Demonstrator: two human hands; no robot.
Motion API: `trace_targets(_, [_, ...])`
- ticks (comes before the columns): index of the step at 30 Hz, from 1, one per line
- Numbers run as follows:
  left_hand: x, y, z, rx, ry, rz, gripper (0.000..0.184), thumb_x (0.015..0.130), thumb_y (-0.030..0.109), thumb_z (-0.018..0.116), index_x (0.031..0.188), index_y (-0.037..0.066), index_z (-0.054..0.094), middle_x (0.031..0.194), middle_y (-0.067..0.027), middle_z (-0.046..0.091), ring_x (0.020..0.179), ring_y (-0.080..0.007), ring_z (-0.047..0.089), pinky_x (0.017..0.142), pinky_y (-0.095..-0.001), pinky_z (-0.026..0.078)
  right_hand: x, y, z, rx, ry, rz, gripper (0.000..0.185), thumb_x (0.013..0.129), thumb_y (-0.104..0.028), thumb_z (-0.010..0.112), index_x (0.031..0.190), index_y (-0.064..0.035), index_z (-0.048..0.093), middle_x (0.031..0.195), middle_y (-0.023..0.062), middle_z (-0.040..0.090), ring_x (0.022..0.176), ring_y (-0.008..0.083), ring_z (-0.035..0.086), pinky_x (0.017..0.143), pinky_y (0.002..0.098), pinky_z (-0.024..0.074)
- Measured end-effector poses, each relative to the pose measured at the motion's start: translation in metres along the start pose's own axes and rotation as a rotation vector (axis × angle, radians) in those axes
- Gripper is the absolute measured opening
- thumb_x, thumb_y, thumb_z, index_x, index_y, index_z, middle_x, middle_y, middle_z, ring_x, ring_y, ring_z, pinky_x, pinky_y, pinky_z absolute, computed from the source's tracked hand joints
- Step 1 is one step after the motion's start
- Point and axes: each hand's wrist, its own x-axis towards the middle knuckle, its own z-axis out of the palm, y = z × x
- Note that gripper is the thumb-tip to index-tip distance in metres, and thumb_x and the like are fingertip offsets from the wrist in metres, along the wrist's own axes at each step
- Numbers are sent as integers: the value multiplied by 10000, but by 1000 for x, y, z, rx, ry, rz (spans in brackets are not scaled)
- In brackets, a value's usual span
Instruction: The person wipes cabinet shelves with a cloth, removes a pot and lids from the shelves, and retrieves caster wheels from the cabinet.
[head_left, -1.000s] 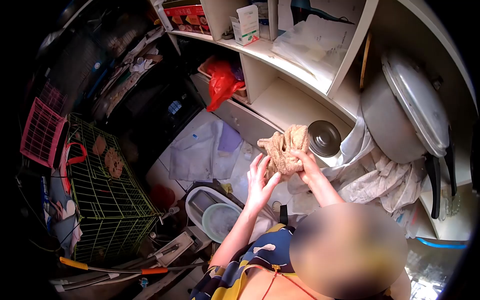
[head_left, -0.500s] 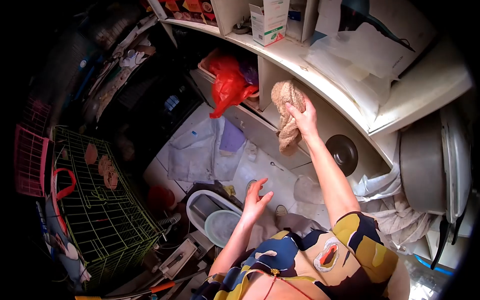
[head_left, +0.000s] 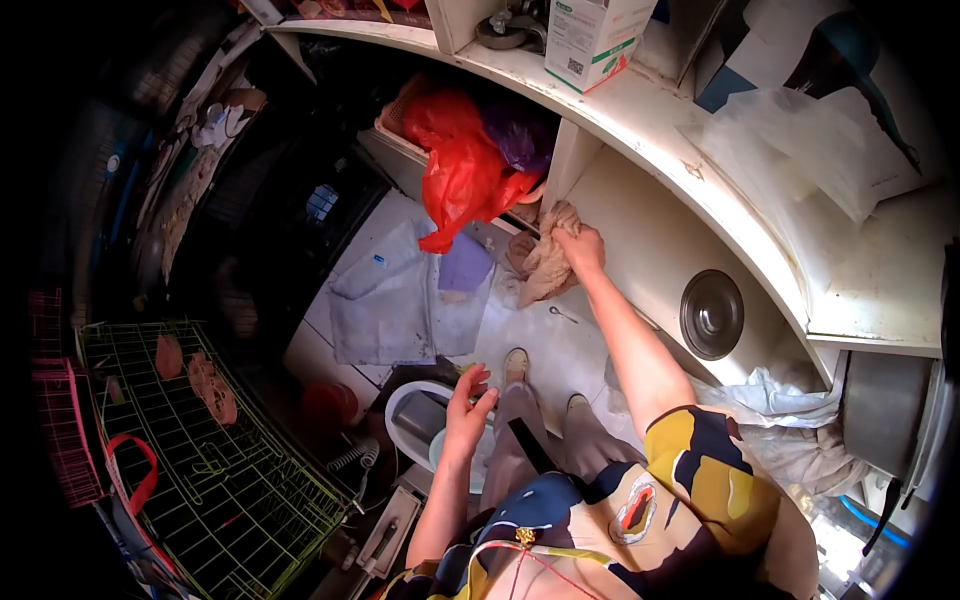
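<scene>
My right hand (head_left: 582, 250) is closed on a crumpled tan cloth (head_left: 549, 262) at the edge of the lower shelf, beside the upright divider. The cloth hangs down past the shelf's front edge. My left hand (head_left: 468, 408) is empty, its fingers apart, above the white basin (head_left: 400, 425) on the floor. A red plastic bag (head_left: 455, 165) droops from a compartment just left of the cloth, next to a purple bag (head_left: 520, 135). A round metal lid (head_left: 712, 314) lies on the lower shelf, right of my right forearm.
A green wire cage (head_left: 215, 460) stands at the lower left. Plastic sheeting (head_left: 385, 300) covers part of the tiled floor. The upper shelf holds a white box (head_left: 595, 45) and clear plastic (head_left: 800, 150). A large pot (head_left: 885, 410) stands at the right.
My left hand has let go of the cloth and drawn back toward my body. My right hand has carried the cloth to the shelf divider. The view has shifted closer to the shelves.
</scene>
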Motion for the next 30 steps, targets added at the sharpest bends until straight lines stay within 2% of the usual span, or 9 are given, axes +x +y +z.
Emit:
trace_targets(4, [9,11,-2,-26,-3,-14,462,850,98,566,1283,24,423,1191,-109,526,1084,-185,482,930,-313,384,-17,-26,-30,272,-2,-130,418,690,-369,655,928,-25,650,894,139,665,830,302,634,738,387,477])
trace_targets(6, [13,8,-2,-29,-19,-35,461,850,98,567,1282,26,425,1192,-110,525,1087,-186,481,929,-314,384,-33,-54,-54,504,152,-411,403,709,-350,663,929,-12,642,868,141,663,806,287,634,727,368,475])
trace_targets(10, [17,8,3,-61,-26,-67,459,850,100,574,1280,32,428,1181,-106,533,1083,-182,485,931,-311,383,-29,-57,-54,470,267,-546,386,724,-329,659,929,-4,634,872,159,661,815,306,633,730,379,478])
trace_targets(13, [21,3,9,-48,-48,-45,458,849,101,579,1279,40,433,1162,-99,546,1074,-180,492,926,-303,382,15,-16,-25,215,269,-456,428,705,-359,660,949,-8,637,912,182,655,868,325,625,761,388,478])
trace_targets(16, [18,3,15,-23,-73,-54,450,849,97,579,1273,44,439,1152,-93,555,1062,-175,499,914,-295,385,32,2,-38,-109,-83,-139,582,643,-483,646,1011,-32,646,952,185,650,926,343,613,817,397,472])
trace_targets(18, [20,1,15,-52,-59,-64,448,848,98,580,1270,44,442,1153,-93,556,1057,-172,500,906,-293,388,48,2,-62,-34,-9,-290,603,667,-500,639,1075,-56,630,1028,169,639,996,328,591,880,378,442])
trace_targets(20, [16,-8,11,-82,-38,-105,445,846,101,583,1263,35,444,1154,-93,557,1033,-161,505,887,-295,400,60,-14,-94,-7,141,-377,540,716,-324,702,1141,-15,577,1084,163,619,1016,267,584,879,333,440])
trace_targets(26, [10,-26,4,-96,16,-111,464,834,76,583,1271,26,436,1134,-104,553,984,-163,527,846,-299,438,176,8,-87,-85,207,-741,530,804,-271,647,1260,-67,469,1208,139,526,1128,240,481,974,318,369])
trace_targets(30, [6,-32,-2,-100,43,-126,457,828,74,586,1261,28,450,1121,-96,568,979,-159,525,843,-290,432,141,-7,-68,-352,466,-843,607,789,-390,620,1279,-75,449,1223,177,505,1171,295,450,997,364,338])
